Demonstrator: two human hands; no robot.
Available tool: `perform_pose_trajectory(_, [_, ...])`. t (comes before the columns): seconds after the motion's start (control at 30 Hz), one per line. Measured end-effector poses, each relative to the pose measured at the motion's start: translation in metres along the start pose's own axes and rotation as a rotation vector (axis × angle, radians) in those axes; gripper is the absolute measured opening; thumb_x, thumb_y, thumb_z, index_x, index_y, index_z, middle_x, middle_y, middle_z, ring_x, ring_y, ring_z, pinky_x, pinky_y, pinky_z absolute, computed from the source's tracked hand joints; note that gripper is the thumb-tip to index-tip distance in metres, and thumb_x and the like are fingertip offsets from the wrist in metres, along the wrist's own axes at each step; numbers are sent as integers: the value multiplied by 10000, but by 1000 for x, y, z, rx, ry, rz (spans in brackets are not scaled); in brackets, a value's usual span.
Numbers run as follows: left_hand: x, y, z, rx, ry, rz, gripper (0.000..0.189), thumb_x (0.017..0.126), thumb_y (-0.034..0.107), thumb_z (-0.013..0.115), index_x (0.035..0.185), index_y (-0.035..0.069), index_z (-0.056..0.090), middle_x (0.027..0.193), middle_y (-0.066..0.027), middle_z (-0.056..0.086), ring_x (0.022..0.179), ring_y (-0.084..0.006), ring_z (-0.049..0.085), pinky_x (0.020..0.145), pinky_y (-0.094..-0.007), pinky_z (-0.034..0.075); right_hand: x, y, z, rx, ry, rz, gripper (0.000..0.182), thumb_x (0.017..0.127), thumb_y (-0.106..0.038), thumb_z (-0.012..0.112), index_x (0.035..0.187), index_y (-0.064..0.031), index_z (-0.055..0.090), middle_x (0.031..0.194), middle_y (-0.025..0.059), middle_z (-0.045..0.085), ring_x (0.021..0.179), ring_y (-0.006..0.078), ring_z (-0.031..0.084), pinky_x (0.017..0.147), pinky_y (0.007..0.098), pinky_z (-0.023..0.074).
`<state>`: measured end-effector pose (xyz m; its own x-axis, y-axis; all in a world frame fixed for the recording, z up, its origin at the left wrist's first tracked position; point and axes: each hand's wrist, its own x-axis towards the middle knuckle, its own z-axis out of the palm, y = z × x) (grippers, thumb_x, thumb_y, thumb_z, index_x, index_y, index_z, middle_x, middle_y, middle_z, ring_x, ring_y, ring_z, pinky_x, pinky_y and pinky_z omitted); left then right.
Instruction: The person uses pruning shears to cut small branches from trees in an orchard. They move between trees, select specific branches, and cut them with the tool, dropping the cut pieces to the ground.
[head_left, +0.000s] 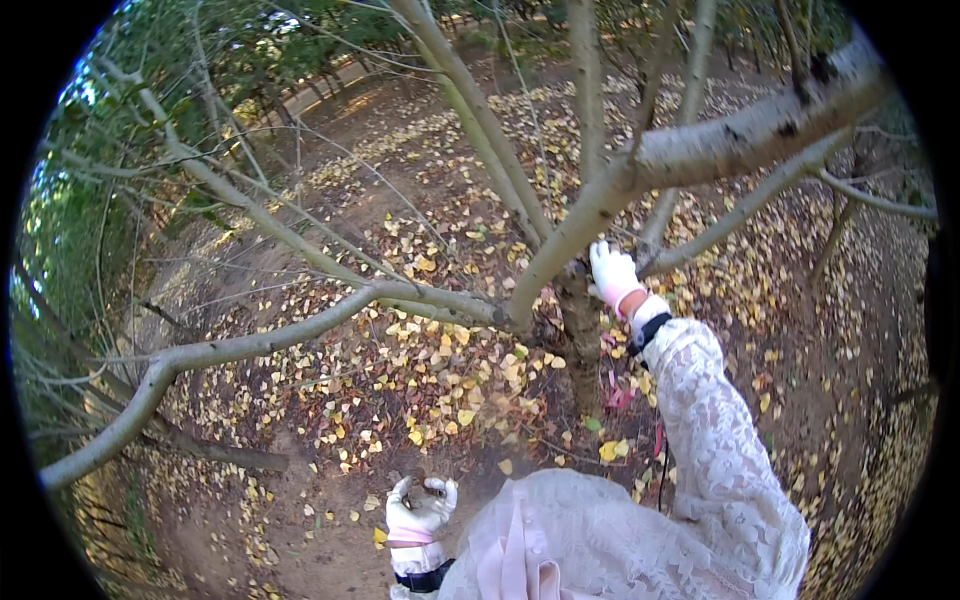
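Observation:
My right hand (613, 271), in a white glove with a pink cuff, is at the fork of a tree. It lies against the top of the short trunk (581, 337), just below a thick smooth branch (574, 225). Its fingertips are partly hidden, so whether they grip the wood is unclear. Lower down, my left hand (421, 514) wears a matching glove and hangs over bare soil. Its thumb and fingers are curved but apart, with nothing clearly held between them. Both sleeves are white lace (712, 405), with a dark band around each wrist.
A long grey limb (262, 341) bends out to the left, and a thick one (750, 146) runs up to the right. Upright stems (587, 90) and thin twigs rise ahead. Yellow fallen leaves (442, 349) cover the soil. Pink strips (619, 396) lie by the trunk's base.

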<state>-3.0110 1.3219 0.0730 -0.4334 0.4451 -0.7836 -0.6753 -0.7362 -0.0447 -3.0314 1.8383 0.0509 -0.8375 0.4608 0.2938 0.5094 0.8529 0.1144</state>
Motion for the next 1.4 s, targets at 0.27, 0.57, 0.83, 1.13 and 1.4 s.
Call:
perform_pose_trajectory(0.27, [11, 5, -28, -36, -7, 54, 145, 790, 221, 542, 808, 83, 583, 738, -56, 520, 730, -228, 536, 825, -520, 463, 34, -2, 49, 118, -311, 315, 512, 700, -358, 759, 1089, -55, 619, 1108, 171, 620, 936, 309, 651, 771, 418, 532])
perform_pose_trajectory(0.57, [9, -2, -39, -87, 14, 75, 158, 798, 250, 527, 795, 102, 580, 724, -64, 540, 714, -239, 550, 800, -520, 471, -166, 17, 101, 338, -1251, 145, 613, 814, -563, 561, 1233, -116, 584, 1152, 138, 635, 1076, 297, 587, 913, 391, 449])
perform_pose_trajectory(0.83, [21, -13, -15, -7, 31, 60, 138, 811, 233, 538, 783, 105, 581, 737, -69, 533, 736, -241, 546, 809, -539, 474, -204, 37, 134, 759, -1168, 230, 669, 763, -459, 690, 1217, 12, 546, 1092, 137, 644, 980, 277, 615, 818, 407, 494])
perform_pose_trajectory(1.13, [27, -26, -15, -106, -212, -73, 174, 866, 189, 510, 830, 19, 511, 820, -131, 526, 803, -276, 534, 917, -565, 412, -90, -23, -142, 1696, -53, 43, 616, 855, -189, 503, 1428, -70, 311, 1375, 112, 414, 1157, 257, 505, 912, 389, 476])
perform_pose_trajectory(1.4, [-12, -38, -57, -225, -250, 169, 143, 871, 185, 516, 835, 52, 553, 802, -137, 545, 777, -303, 559, 875, -566, 450, -25, 9, -114, 1933, 551, -354, 606, 957, -397, 402, 1440, -56, 269, 1419, 167, 353, 1216, 306, 470, 991, 390, 424])
